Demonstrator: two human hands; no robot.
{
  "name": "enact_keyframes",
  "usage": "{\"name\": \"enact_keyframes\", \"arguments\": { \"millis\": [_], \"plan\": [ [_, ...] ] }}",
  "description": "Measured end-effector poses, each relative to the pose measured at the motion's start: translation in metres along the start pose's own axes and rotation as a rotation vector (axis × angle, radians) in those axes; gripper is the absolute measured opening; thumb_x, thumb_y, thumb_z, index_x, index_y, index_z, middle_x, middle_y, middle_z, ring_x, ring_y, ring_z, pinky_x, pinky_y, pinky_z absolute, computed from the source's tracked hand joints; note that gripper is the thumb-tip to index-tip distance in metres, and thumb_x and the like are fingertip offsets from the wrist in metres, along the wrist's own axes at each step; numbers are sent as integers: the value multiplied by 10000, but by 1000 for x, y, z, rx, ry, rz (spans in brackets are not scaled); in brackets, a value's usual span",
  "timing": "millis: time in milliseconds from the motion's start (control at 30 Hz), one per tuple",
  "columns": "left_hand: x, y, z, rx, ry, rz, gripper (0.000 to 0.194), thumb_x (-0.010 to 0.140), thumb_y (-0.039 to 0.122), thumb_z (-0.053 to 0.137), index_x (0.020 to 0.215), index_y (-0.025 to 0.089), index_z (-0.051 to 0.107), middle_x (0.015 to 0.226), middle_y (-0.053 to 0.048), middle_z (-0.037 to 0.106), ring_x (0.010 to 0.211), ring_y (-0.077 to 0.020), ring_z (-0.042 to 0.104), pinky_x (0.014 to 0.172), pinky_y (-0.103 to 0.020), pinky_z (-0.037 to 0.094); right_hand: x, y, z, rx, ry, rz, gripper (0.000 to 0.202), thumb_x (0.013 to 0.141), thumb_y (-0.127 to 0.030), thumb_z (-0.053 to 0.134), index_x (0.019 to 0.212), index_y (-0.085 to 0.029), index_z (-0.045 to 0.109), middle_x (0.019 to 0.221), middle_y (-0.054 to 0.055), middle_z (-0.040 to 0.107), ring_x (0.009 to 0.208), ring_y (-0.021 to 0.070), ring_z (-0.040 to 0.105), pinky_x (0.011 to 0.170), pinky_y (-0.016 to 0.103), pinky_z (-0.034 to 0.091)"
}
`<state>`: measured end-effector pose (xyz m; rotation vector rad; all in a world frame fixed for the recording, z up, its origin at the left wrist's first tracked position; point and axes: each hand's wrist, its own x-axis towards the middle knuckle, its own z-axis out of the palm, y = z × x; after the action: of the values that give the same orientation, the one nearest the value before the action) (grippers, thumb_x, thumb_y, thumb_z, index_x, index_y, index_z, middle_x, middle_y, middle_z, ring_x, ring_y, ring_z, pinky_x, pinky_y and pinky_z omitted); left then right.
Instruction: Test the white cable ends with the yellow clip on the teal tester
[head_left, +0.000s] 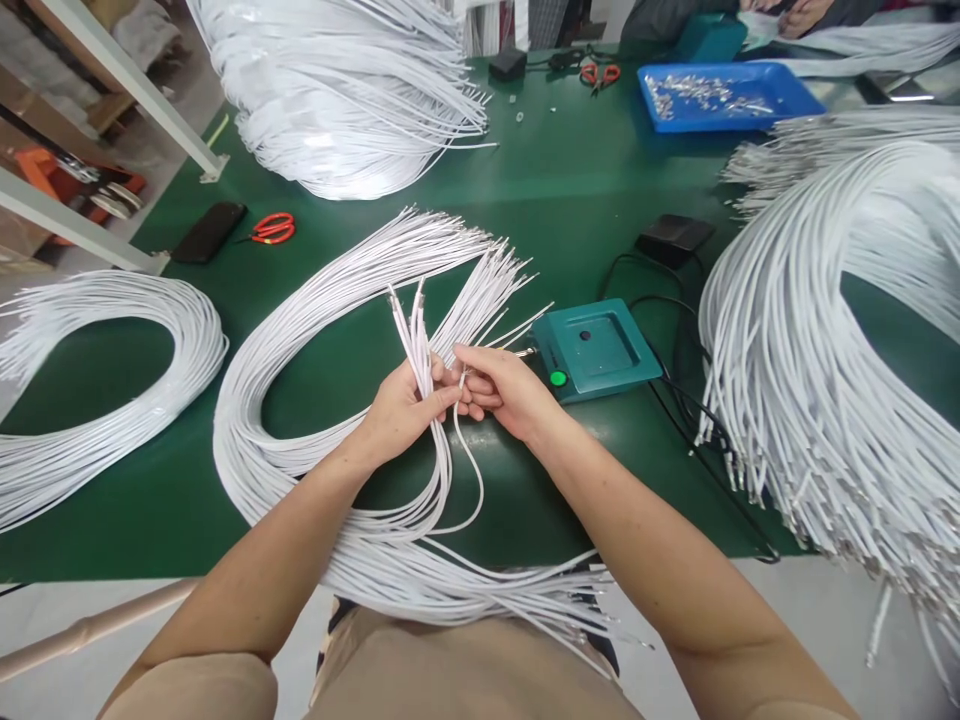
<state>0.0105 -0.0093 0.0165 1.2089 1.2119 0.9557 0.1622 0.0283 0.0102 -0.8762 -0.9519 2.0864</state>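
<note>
My left hand [411, 400] is closed around a small bunch of white cables [417, 345], whose tips point up and away from me. Close against it on the right, my right hand [495, 388] pinches a single white cable [474, 470] that loops down toward the table's front edge. A large curved bundle of white cables [247, 400] lies to the left and behind both hands, its ends fanned out beyond them. Just right of my right hand sits a teal device [600, 345] with a green button and a metal tip partly hidden by the hand.
Coiled white cables lie at left [202, 330] and right [750, 300]; a tall pile [337, 90] stands behind. Farther back are a blue tray [660, 118], red-handled scissors [274, 229], a phone [210, 232] and a black pedal [675, 238]. Another person's hands [802, 15] show at top right.
</note>
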Motion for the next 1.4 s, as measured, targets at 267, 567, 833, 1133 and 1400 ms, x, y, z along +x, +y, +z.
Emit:
{"name": "enact_keyframes", "arguments": {
  "millis": [267,567,833,1133,1400],
  "plan": [
    [0,-2,-3,-34,36,18,380,720,296,748,733,197,381,724,34,611,495,-62,530,496,-208,441,0,2,-4,142,-105,26,317,763,-439,706,715,-147,593,465,-114,315,395,30,234,425,177,366],
    [2,-3,-3,-97,23,10,354,744,277,737,757,197,392,714,28,633,550,-82,590,503,-201,451,-2,-2,-4,71,-70,-22,314,793,-401,682,649,-158,545,481,-78,408,441,55,411,453,180,406],
    [3,-8,-5,-114,33,5,335,752,303,732,806,200,418,788,-4,662,645,-125,648,531,-220,470,-4,-6,-6,-5,-17,-57,247,721,-368,750,744,-135,670,574,-29,581,479,46,467,515,180,459],
    [-1,-8,-3,57,114,97,272,784,300,694,822,201,444,819,-8,647,678,-121,627,534,-216,479,-2,-5,-4,-106,150,-69,163,649,-256,736,636,-129,636,533,-16,594,483,69,547,508,195,534],
    [0,-10,-6,-31,51,138,282,813,305,673,834,210,408,800,-9,647,657,-119,611,511,-218,440,-6,-11,-4,-149,67,55,103,675,-194,605,594,-158,553,480,-60,441,392,51,349,391,234,508]
  ]
}}
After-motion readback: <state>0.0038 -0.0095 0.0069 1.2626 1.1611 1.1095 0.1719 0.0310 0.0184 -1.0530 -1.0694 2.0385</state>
